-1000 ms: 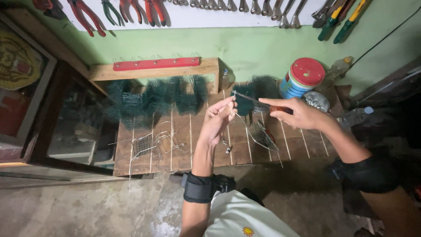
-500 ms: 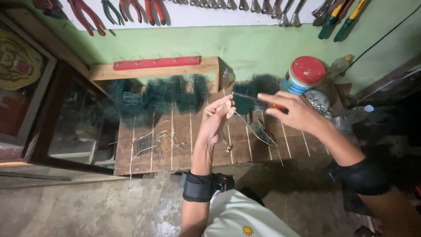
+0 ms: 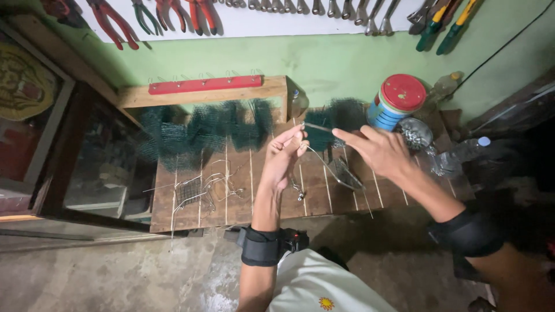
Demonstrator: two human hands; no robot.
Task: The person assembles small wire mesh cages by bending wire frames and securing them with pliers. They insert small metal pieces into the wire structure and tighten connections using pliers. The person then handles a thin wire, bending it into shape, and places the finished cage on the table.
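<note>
My left hand (image 3: 285,157) is raised over the wooden slat table (image 3: 191,216), its fingers pinched on a thin metal wire (image 3: 317,127) near its left end. My right hand (image 3: 378,149) holds the same wire from the right side, index finger stretched along it. The wire runs between both hands and curves down toward a small wire frame piece (image 3: 347,171) lying on the table under my right hand. Dark green bristly tinsel strips (image 3: 208,130) lie across the back of the table behind both hands.
A bent wire frame (image 3: 202,190) lies at the table's left front. A tin can with a red lid (image 3: 399,99) and plastic bottles (image 3: 457,156) stand at the right. A wooden shelf with a red hook rail (image 3: 205,85) is behind. Pliers and wrenches (image 3: 191,11) hang on the wall.
My right hand has shifted slightly left and down along the wire. My left hand stays raised with the wire pinched.
</note>
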